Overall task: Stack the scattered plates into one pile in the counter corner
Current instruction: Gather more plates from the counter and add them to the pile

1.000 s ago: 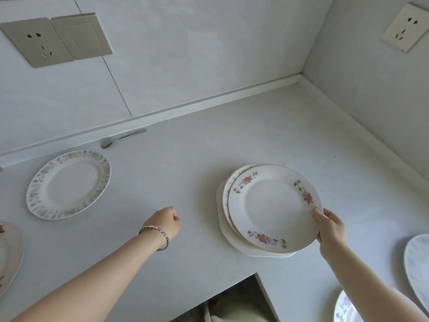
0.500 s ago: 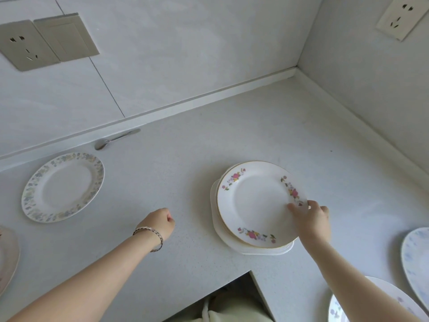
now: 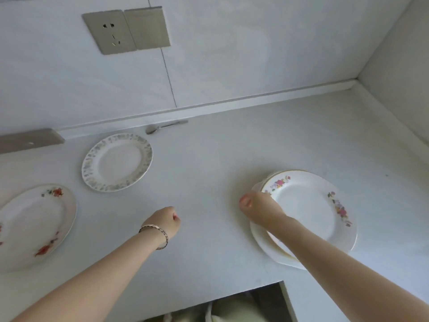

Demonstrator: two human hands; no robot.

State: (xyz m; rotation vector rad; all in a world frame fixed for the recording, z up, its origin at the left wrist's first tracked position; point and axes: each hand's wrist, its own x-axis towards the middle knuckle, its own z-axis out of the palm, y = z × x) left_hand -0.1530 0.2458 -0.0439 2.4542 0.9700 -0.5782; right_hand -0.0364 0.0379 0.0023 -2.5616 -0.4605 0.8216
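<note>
A pile (image 3: 306, 212) of a few plates is forming short of the counter corner; the right hand (image 3: 257, 209) is gripping its left rim, while the left hand (image 3: 166, 220), fisted and empty, is hovering left of it, with two plates (image 3: 117, 161) (image 3: 34, 226) further left waiting

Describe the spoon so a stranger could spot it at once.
Find the back wall's base strip, below the wall socket. The spoon lies on the counter against it, just beyond the grey-rimmed plate. It is the only metal piece among plates.
</note>
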